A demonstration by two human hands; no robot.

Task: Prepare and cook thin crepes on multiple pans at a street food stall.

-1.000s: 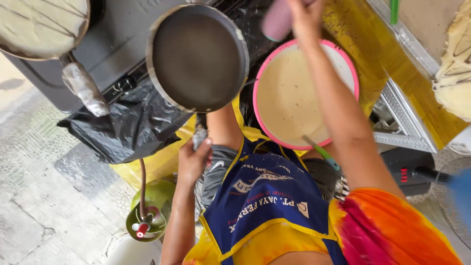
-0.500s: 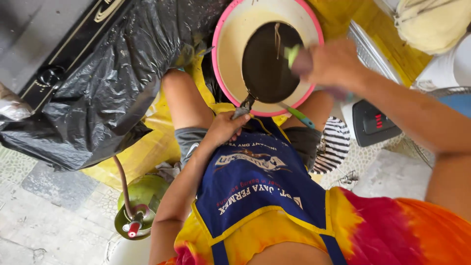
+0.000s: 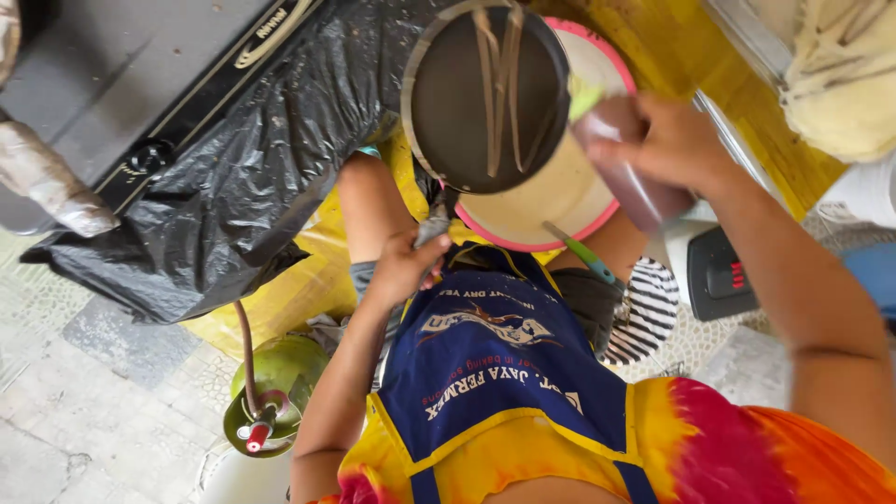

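Green: gas cylinder [image 3: 271, 392], floor, lower left; hose rising from it
Black: plastic sheet [image 3: 233, 177] draped over stove [image 3: 121, 84], upper left
Left hand [image 3: 403, 266]: fingers wrapped tight on pan's handle
Pan [image 3: 485, 93]: dark, round; above that hand, over pink-rimmed basin [image 3: 551, 201]; handle's long axis runs toward the body; batter streaks cross it
Right hand [image 3: 667, 140]: fingers closed around reddish cup [image 3: 630, 173], tipped toward pan's right edge; nearer hand to pan's face
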